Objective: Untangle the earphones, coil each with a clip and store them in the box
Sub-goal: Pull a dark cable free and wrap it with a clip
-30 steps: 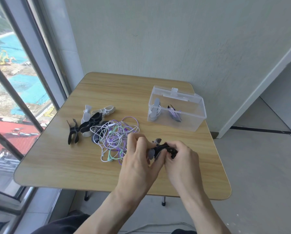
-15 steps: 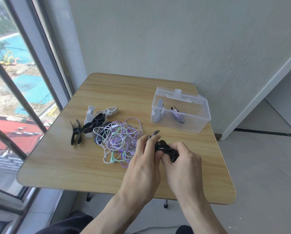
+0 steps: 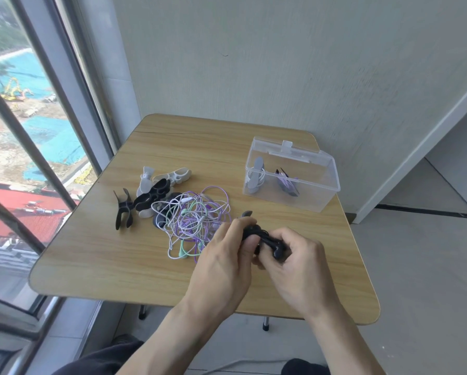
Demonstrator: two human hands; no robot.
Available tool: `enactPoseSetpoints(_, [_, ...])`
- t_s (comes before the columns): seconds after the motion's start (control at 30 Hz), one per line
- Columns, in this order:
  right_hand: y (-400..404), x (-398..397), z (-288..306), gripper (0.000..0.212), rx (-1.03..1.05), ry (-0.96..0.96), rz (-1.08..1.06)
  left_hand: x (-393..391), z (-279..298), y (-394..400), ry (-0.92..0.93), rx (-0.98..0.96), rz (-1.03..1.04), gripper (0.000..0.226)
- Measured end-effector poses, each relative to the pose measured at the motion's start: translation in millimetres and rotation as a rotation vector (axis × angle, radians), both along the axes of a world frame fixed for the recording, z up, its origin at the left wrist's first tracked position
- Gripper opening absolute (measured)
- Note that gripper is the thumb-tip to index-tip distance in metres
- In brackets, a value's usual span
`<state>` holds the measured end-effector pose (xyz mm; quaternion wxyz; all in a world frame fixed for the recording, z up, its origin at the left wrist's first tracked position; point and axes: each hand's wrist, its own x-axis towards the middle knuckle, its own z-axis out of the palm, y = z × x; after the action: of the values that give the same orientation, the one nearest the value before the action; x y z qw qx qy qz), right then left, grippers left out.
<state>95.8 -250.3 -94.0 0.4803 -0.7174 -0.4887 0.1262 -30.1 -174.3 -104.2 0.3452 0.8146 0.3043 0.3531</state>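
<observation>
Both hands meet over the table's front middle on a black earphone [image 3: 267,239] wound around a grey clip [image 3: 247,214]. My left hand [image 3: 227,255] pinches the clip end; my right hand [image 3: 297,258] closes on the black earbuds. Just left of them lies a tangle of purple, white and green earphones [image 3: 194,217]. At the back right stands the clear plastic box [image 3: 319,196], open, holding a white coil on a grey clip [image 3: 255,175] and a purple coil on a black clip [image 3: 286,182].
Loose clips lie left of the tangle: black clips [image 3: 124,209] and white clips [image 3: 172,175]. The wooden table [image 3: 97,255] stands against a wall, with a large window along its left side. The floor drops away to the right.
My hands have stayed together on the black earphone, with the fingers shifting slightly around the clip. The tangle, the clips and the box have not moved.
</observation>
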Motion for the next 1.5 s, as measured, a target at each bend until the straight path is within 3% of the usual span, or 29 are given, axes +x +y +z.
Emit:
enactPoseSetpoints(0.3, [-6,11,6,0.019,-0.146,0.17,0.136,-8,25,13,0.064,-0.198,-0.163,0.019])
enactPoseSetpoints(0.53, [1,13,3,0.028,0.054,0.371,0.119,-2,30,11,-0.102,-0.436,-0.116,0.023])
enactPoseSetpoints(0.67, [1,13,4,0.017,0.129,0.439,0.093,-4,32,14,0.057,-0.236,-0.109,0.021])
enactPoseSetpoints(0.8, [-2,11,3,0.008,0.058,0.368,0.086,-9,31,19,0.233,-0.056,-0.082,0.024])
enactPoseSetpoints(1.0, [2,-4,0,0.017,0.039,0.308,0.069,-9,26,17,0.316,-0.028,-0.128,0.023])
enactPoseSetpoints(1.17, [5,-3,2,0.043,0.115,0.452,0.104,-12,27,17,0.283,-0.066,-0.151,0.019])
enactPoseSetpoints(1.37, [2,-8,0,0.03,0.08,0.38,0.082,-20,30,23,0.31,-0.127,-0.237,0.014])
enactPoseSetpoints(1.5, [5,-10,-1,0.021,0.07,0.4,0.059,-15,27,17,0.239,-0.09,-0.166,0.018])
